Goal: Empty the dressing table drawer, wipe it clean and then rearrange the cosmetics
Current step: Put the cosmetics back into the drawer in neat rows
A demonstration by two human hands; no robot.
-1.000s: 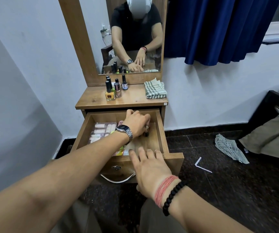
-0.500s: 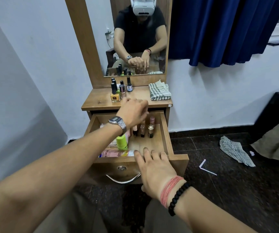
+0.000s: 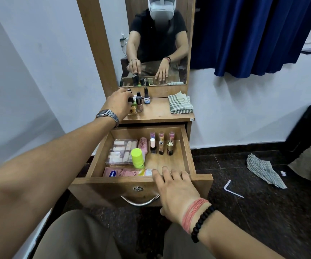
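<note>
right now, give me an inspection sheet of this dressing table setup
surface: wooden tabletop, bare at its middle
job's things: drawer open, holding a clear box, green-capped bottle, pink tube and small bottles upright at the back; nail polishes on top
clutter: checked cloth folded on top
grippers: left hand grips a polish bottle; right hand rests flat on the drawer front
cables: nothing seen
surroundings: mirror, blue curtain, second cloth on the floor
</note>
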